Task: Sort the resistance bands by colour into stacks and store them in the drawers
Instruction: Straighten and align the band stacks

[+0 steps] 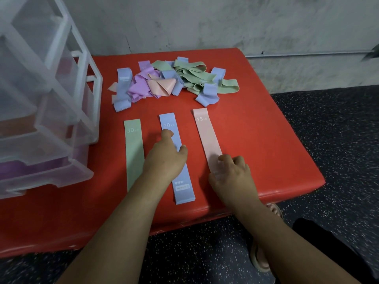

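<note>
Blue band [171, 123] under left hand [164, 158]; right hand [231, 175] pinches pink band [206, 132].

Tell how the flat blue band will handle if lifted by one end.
Probably floppy: blue bands in the pile crumple. Likely light: the blue band is a thin flat strip. Layers show at its near end; they may separate.

Near the front edge of a red padded bench [266, 140], three flat elastic bands are laid lengthwise side by side: a pale green band [134, 152] marked 30, a blue band stack [184, 177] marked 20 LB, and a pale pink band [207, 136] marked 15. A tangled heap of mixed-colour bands [174, 83] is piled toward the back edge. A clear plastic drawer unit [47, 99] is stood at the left edge.
</note>
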